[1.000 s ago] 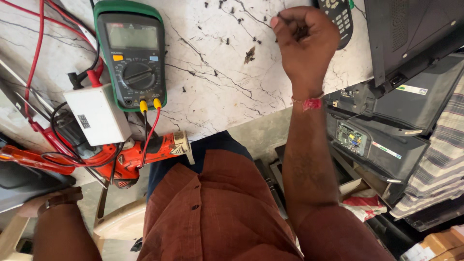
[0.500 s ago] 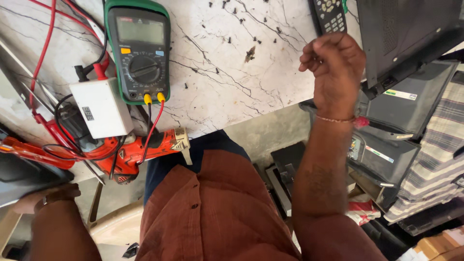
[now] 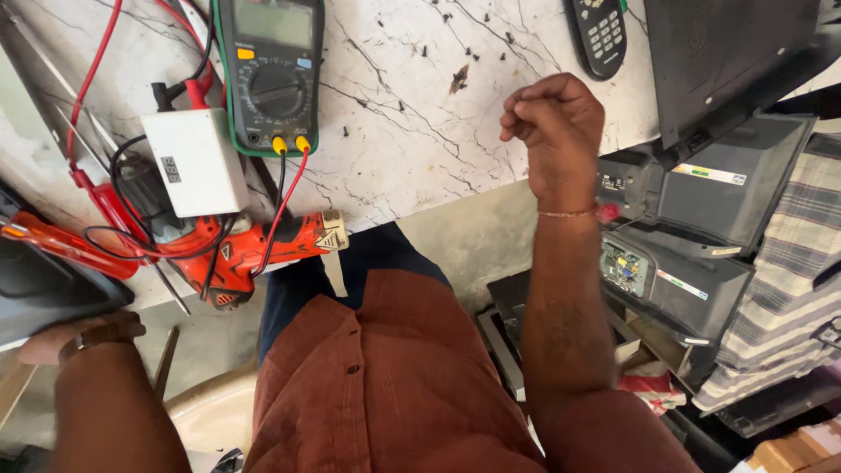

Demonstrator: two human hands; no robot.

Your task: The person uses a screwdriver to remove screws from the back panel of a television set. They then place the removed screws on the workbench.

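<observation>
Remote control (image 3: 600,33) lies lengthwise at the far edge of the marble tabletop (image 3: 412,149), just up and right of the right hand (image 3: 554,131), whose grip is balled shut, seemingly empty. Left hand (image 3: 39,346) hangs low, well apart, its grip hidden.

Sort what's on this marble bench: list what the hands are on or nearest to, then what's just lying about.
At the hands:
- right hand, closed in a fist above the marble bench, nothing visible in it
- small dark screws scattered nearest to it
- left hand, low at the bench edge, mostly hidden

Lying about:
- multimeter with leads
- white box
- orange drill
- remote control
- stacked black devices
</observation>
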